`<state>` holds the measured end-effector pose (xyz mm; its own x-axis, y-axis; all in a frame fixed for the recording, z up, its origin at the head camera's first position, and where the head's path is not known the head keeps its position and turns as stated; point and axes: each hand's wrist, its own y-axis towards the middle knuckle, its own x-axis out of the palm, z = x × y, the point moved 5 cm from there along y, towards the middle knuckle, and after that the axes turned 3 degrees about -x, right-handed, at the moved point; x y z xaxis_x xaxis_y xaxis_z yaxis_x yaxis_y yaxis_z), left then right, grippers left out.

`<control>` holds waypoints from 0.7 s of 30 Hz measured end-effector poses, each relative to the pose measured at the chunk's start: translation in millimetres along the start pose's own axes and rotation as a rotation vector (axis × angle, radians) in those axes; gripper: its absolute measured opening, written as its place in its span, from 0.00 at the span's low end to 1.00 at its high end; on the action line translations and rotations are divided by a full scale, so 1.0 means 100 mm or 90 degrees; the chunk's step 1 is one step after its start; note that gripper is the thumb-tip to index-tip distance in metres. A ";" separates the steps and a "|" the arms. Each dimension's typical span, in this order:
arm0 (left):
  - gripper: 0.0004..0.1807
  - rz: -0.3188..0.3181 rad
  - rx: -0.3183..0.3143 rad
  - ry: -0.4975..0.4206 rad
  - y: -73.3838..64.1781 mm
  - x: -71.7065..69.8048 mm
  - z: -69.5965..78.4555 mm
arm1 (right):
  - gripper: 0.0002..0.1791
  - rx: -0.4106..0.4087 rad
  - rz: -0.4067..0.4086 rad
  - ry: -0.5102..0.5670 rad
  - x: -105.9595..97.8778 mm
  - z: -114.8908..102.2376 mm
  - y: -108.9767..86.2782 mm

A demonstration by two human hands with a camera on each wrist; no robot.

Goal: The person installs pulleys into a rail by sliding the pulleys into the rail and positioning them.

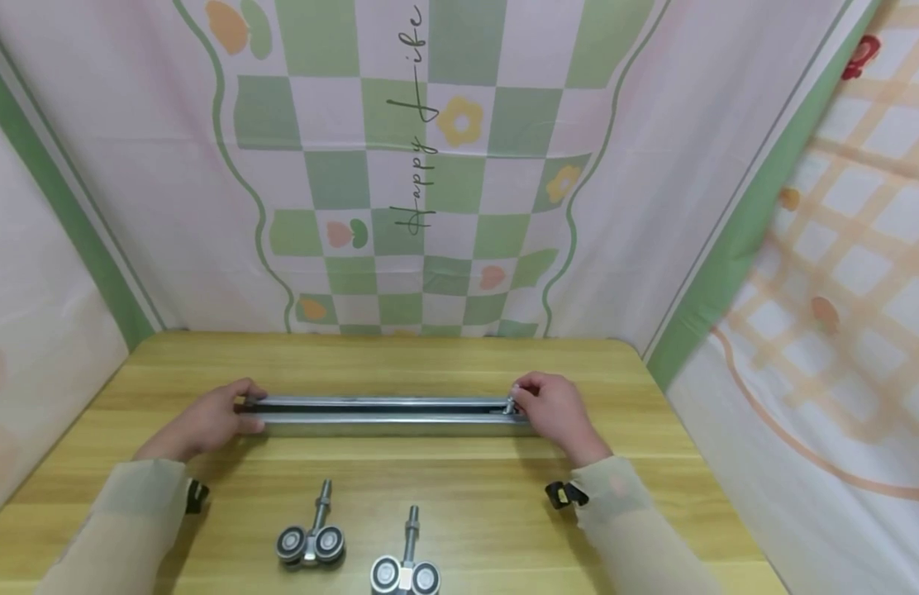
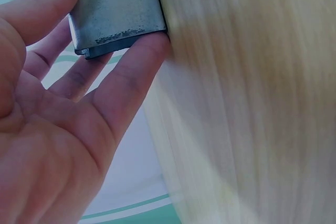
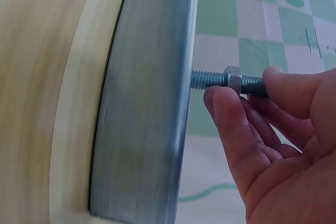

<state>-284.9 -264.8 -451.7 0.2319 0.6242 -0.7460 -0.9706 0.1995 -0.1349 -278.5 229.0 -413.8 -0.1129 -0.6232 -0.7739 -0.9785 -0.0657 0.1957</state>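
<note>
A long metal channel rail (image 1: 385,429) lies across the wooden table, its slot facing up. At its left end my left hand (image 1: 210,420) grips it, thumb on the near side and fingers around the end; the left wrist view shows the end of the rail (image 2: 121,11) between them. My right hand (image 1: 559,413) is at the right end, pinching a threaded bolt (image 3: 207,80) with a hex nut (image 3: 233,79) on it. The bolt stands up out of the slot; whatever is below it is hidden inside the rail.
Two roller hangers lie nearer me on the table (image 1: 504,529): one roller hanger (image 1: 329,543) left of centre, the other roller hanger (image 1: 386,572) at the bottom edge of the view. Both have threaded bolts pointing away from me. A checked curtain (image 1: 392,182) hangs behind the table.
</note>
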 end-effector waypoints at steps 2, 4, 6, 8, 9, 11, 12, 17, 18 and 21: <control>0.26 -0.001 -0.003 0.000 -0.01 -0.01 0.00 | 0.07 -0.002 -0.002 0.001 0.06 -0.04 0.01; 0.26 -0.002 -0.007 -0.003 -0.02 -0.01 -0.01 | 0.07 -0.005 -0.005 0.004 0.11 -0.09 0.03; 0.26 -0.002 -0.009 -0.004 -0.02 -0.01 -0.01 | 0.07 -0.005 -0.009 0.010 0.15 -0.13 0.04; 0.26 -0.003 -0.008 -0.003 -0.02 -0.01 -0.02 | 0.07 -0.006 -0.013 0.016 0.19 -0.18 0.05; 0.26 -0.003 -0.007 -0.002 -0.03 -0.02 -0.02 | 0.06 -0.007 -0.015 0.020 0.20 -0.21 0.05; 0.26 -0.003 -0.006 0.000 -0.02 -0.02 -0.03 | 0.06 -0.010 -0.023 0.028 0.23 -0.27 0.05; 0.26 -0.003 -0.007 0.001 -0.02 -0.03 -0.04 | 0.06 -0.013 -0.028 0.030 0.24 -0.30 0.06; 0.26 0.000 -0.002 -0.007 0.02 -0.02 -0.07 | 0.11 -0.026 -0.040 0.026 0.27 -0.36 0.07; 0.26 0.000 0.001 -0.009 0.03 -0.01 -0.08 | 0.11 -0.026 -0.039 0.024 0.27 -0.37 0.07; 0.26 0.001 0.009 -0.014 0.05 -0.01 -0.07 | 0.09 -0.029 -0.034 0.014 0.28 -0.40 0.07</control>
<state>-290.0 -269.7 -456.4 0.2318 0.6414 -0.7313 -0.9700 0.2089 -0.1242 -281.2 179.7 -409.9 -0.0568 -0.6351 -0.7704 -0.9741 -0.1340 0.1823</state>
